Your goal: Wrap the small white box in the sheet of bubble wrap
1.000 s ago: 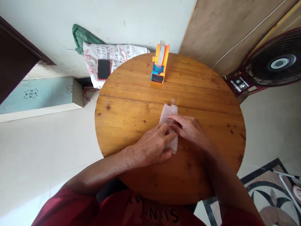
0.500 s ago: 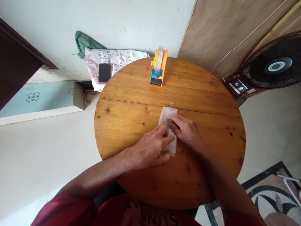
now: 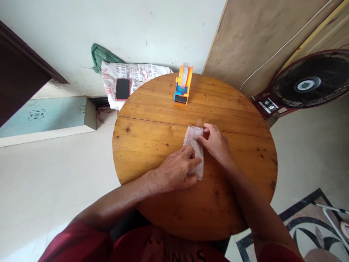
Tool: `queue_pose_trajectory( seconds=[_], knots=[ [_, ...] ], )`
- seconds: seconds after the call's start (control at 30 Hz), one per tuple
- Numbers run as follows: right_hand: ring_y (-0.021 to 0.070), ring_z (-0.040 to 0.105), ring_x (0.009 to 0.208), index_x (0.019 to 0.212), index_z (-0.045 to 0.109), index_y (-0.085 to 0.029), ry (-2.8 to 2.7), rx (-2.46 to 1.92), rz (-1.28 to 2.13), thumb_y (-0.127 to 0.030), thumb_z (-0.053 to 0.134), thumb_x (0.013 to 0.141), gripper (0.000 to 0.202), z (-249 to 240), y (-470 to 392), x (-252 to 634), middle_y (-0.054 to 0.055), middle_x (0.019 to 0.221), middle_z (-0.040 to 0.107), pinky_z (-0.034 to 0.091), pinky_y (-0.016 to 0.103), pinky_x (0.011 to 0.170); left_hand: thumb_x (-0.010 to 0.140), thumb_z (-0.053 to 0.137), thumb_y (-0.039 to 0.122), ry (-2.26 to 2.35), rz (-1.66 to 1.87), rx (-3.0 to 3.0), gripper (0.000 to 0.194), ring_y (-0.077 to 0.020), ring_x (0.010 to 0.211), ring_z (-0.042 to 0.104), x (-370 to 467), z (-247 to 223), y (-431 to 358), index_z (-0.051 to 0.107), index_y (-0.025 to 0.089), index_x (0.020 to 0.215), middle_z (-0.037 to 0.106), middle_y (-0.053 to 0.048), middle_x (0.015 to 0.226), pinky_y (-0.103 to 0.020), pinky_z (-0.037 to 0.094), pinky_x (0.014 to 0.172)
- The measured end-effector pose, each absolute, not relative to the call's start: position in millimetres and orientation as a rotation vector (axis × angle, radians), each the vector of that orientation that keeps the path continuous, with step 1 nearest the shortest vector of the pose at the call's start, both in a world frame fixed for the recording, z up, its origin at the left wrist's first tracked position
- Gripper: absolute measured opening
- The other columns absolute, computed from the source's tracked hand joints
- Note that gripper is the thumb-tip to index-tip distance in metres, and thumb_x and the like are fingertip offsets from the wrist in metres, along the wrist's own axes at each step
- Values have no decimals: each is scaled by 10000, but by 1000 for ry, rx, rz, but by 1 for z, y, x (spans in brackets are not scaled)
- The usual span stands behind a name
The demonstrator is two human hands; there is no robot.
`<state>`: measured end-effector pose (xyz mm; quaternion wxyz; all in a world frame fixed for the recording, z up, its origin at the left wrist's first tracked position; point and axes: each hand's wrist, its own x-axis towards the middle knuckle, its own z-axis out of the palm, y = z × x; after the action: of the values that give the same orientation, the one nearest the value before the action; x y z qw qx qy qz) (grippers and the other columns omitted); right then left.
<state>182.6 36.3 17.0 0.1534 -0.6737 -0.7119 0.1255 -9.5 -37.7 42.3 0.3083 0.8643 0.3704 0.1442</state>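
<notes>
A narrow bundle of clear bubble wrap [image 3: 194, 134] lies lengthwise on the round wooden table [image 3: 147, 145]. My left hand [image 3: 178, 167] rests across its lower left part, fingers bent and holding it down. At the upper right edge, my right hand [image 3: 216, 143] has its thumb on the wrap and its index finger curled beside the top corner. Whatever the wrap may enclose is hidden. A short strip of clear tape [image 3: 199, 122] sits just beyond the bundle's far end.
An orange and blue tape dispenser [image 3: 183, 85] stands at the table's far edge. Behind it to the left, a phone [image 3: 122, 89] lies on a printed white sack [image 3: 141, 72]. A black fan [image 3: 308, 83] is off to the right.
My right hand has shifted up along the bundle towards its far corner, and its index finger has moved off the top. My left hand stays in place. The camera view has shifted slightly.
</notes>
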Motion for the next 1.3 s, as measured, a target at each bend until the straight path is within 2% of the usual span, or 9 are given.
queue_pose_trajectory(
  seconds=[0.13, 0.23, 0.37, 0.5, 0.6, 0.83, 1.13, 1.2, 1.3],
  knots=[
    [236, 642, 845, 1051, 651, -227, -2134, -2035, 535, -373, 727, 770, 326, 33, 50, 178, 34, 933, 731, 394, 320, 655, 818, 623, 255, 971, 416, 2297, 284, -238, 997, 554, -10, 39, -38, 691, 143, 1070, 566, -114, 1076, -394, 543, 899],
    [193, 589, 722, 934, 647, -219, -2220, -2061, 620, -337, 757, 723, 266, 41, 63, 175, 2, 792, 695, 321, 300, 595, 819, 618, 255, 973, 414, 2300, 288, -244, 1001, 553, -9, 39, -38, 692, 141, 1073, 568, -117, 1077, -397, 541, 895],
    [138, 487, 611, 737, 597, -207, -2224, -2001, 777, -299, 746, 692, 180, 37, 74, 176, -29, 669, 595, 287, 287, 563, 819, 616, 249, 976, 419, 2317, 260, -237, 990, 554, -9, 39, -39, 694, 147, 1046, 570, -109, 1065, -377, 543, 878],
    [115, 391, 572, 598, 487, -215, -2153, -1864, 910, -295, 704, 665, 241, 27, 73, 181, -58, 585, 459, 257, 284, 554, 824, 619, 255, 970, 431, 2329, 257, -233, 986, 558, -10, 38, -38, 694, 147, 1044, 571, -112, 1076, -380, 541, 892],
    [110, 350, 589, 590, 440, -221, -2015, -1693, 951, -328, 678, 652, 268, 24, 67, 183, -66, 594, 403, 252, 281, 565, 823, 623, 256, 970, 436, 2315, 282, -231, 981, 562, -11, 38, -38, 694, 147, 1074, 568, -114, 1087, -385, 539, 900],
    [101, 322, 569, 638, 468, -226, -1718, -1479, 991, -381, 678, 631, 260, 31, 47, 180, -76, 581, 390, 243, 269, 556, 828, 608, 243, 1091, 432, 2328, 388, -260, 1026, 547, -6, 38, -46, 654, 163, 1205, 552, -132, 1134, -414, 543, 877],
    [96, 322, 558, 684, 493, -224, -1707, -1335, 1164, -340, 659, 647, 206, 55, 23, 182, -76, 597, 413, 246, 256, 543, 816, 597, 248, 1191, 510, 2268, 346, -258, 1001, 556, -2, 39, -56, 682, 161, 1140, 546, -116, 1087, -435, 533, 905],
    [104, 356, 571, 707, 507, -227, -1755, -1343, 1172, -349, 663, 669, 202, 60, 14, 184, -73, 613, 438, 278, 257, 555, 820, 602, 250, 1196, 554, 2274, 360, -264, 1042, 555, -2, 34, -58, 670, 159, 1162, 546, -123, 1128, -431, 534, 920],
    [131, 469, 644, 725, 505, -232, -1754, -1334, 1202, -372, 667, 687, 218, 64, 1, 186, -47, 702, 558, 373, 268, 616, 817, 624, 246, 1220, 642, 2275, 380, -268, 1078, 552, -2, 23, -62, 650, 161, 1186, 541, -127, 1188, -439, 533, 944]
  ],
)
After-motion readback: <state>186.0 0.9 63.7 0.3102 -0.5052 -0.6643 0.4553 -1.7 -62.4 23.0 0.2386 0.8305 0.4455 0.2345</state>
